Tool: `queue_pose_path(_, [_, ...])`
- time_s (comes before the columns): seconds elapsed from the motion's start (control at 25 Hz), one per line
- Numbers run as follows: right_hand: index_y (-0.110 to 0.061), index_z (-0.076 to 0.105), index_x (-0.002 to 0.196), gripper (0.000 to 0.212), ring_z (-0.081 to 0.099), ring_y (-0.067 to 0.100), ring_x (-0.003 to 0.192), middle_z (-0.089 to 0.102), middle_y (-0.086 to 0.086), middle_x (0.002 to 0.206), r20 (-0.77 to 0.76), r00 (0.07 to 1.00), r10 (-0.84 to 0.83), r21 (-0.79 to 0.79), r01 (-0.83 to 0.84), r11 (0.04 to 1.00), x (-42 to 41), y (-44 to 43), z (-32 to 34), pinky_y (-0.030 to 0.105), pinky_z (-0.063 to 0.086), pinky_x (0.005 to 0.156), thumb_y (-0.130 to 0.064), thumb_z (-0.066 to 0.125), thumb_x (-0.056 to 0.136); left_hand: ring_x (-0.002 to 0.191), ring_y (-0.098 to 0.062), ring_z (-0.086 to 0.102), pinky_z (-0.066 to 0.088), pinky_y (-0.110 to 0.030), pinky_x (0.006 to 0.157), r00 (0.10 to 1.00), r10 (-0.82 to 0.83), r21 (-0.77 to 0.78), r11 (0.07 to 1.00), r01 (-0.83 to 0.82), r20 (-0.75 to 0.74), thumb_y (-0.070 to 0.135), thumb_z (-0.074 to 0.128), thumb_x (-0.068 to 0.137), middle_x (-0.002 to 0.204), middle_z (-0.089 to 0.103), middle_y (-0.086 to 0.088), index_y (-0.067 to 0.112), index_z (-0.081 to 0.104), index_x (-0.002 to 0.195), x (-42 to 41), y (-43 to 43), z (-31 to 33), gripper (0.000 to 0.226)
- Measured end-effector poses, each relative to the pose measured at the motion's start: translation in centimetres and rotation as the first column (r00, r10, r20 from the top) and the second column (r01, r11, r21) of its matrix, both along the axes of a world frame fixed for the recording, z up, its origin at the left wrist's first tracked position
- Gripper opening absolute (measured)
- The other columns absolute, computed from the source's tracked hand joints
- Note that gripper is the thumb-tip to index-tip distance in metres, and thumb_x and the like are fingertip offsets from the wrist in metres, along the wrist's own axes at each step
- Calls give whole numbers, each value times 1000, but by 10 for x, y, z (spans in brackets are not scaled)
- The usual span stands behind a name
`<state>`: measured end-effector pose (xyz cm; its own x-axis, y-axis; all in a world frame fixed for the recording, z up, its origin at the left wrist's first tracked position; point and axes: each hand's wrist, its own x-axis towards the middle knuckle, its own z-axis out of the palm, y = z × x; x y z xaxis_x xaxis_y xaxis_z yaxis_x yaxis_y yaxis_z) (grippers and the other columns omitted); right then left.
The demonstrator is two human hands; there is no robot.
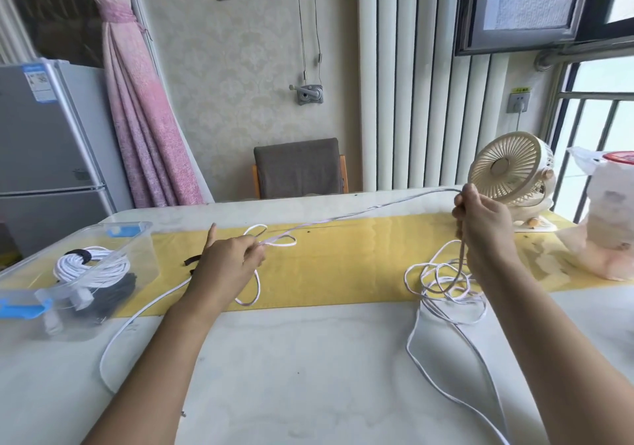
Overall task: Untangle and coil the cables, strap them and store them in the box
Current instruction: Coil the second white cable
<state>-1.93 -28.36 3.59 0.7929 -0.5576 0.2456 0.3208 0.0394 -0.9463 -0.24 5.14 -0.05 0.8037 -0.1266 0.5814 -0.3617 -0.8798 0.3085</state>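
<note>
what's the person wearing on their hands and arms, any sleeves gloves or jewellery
Nothing visible. The left hand and right hand are ungloved, with no rings, watch or bracelet showing. Both forearms are bare to the frame edge, with no sleeve in view.

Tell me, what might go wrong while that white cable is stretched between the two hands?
The white cable runs taut from the left hand to the right hand; the small loops by the left hand could pull into a knot. The right hand is close to the fan, so a tug might knock it. The loose pile below may snag.
</note>
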Motion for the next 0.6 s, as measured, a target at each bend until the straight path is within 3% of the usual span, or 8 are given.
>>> queue_pose_path(0.08, [-14, 61, 83, 25, 54, 25, 72, 60, 7, 79, -100, 974, -204, -315, 164, 935, 9, -5, -15, 31, 39, 62, -17, 42, 98, 56, -5, 59, -1, -18, 115, 995, -94, -14, 995, 94, 29, 49, 30, 86, 57, 64, 7, 25, 59, 70, -7, -13, 6, 41])
queue_pose_path(0.12, [-9, 61, 104, 20, 53, 32, 95, 61, 14, 104, -147, 938, -314, -530, 194, 826, 11, -3, -22, 37, 40, 78, -8, 44, 94, 56, -1, 58, 10, -18, 114, 991, -136, -18, 991, 136, 2, 48, 31, 87, 56, 63, 6, 26, 61, 72, -14, -22, 8, 40])
queue_pose_path(0.2, [-7, 46, 131, 53, 37, 36, 122, 43, 17, 135, -114, 904, -412, -819, 149, 554, 10, 9, -28, 42, 30, 98, 5, 41, 80, 57, 2, 56, 44, -26, 91, 981, -176, -15, 984, 175, -87, 45, 38, 90, 55, 60, 6, 31, 63, 74, -26, -41, 8, 33])
queue_pose_path(0.24, [-8, 47, 132, 60, 35, 35, 125, 42, 16, 138, -24, 933, -360, -868, 159, 471, 6, 20, -27, 44, 26, 103, 3, 37, 74, 57, -2, 55, 49, -29, 74, 976, -175, -7, 984, 176, -128, 45, 39, 91, 53, 57, 6, 31, 63, 75, -33, -49, 8, 32])
queue_pose_path(0.36, [-10, 60, 117, 47, 47, 19, 113, 60, 7, 118, 143, 982, 123, -905, 79, 417, -9, 63, -22, 37, 22, 109, -9, 31, 80, 50, -14, 48, 41, -31, 55, 951, -242, -38, 970, 239, -195, 48, 38, 91, 45, 46, 5, 28, 60, 72, -41, -62, 5, 35])
queue_pose_path(0.44, [-13, 61, 104, 27, 54, 14, 91, 64, -4, 96, 10, 892, 451, -926, -162, 341, -23, 89, -29, 27, 33, 98, -17, 35, 98, 44, -12, 38, 32, -26, 47, 891, -385, -330, 896, 298, -239, 42, 42, 98, 45, 41, 6, 23, 58, 68, -43, -67, 6, 39])
queue_pose_path(0.52, [-15, 56, 91, 25, 48, 15, 71, 54, -7, 78, -41, 830, 556, -924, -244, 295, -29, 102, -37, 31, 41, 72, -27, 37, 101, 41, -11, 30, 25, -20, 42, 828, -500, -663, 713, 227, -253, 38, 41, 98, 49, 41, -2, 13, 57, 66, -44, -70, 13, 44])
queue_pose_path(0.6, [-16, 55, 89, 25, 40, 14, 61, 45, -7, 69, 41, 843, 536, -931, -163, 327, -27, 103, -40, 33, 39, 58, -33, 39, 100, 37, -9, 27, 22, -16, 37, 736, -617, -861, 499, 93, -279, 39, 43, 95, 47, 40, -3, 7, 59, 67, -44, -66, 21, 46])
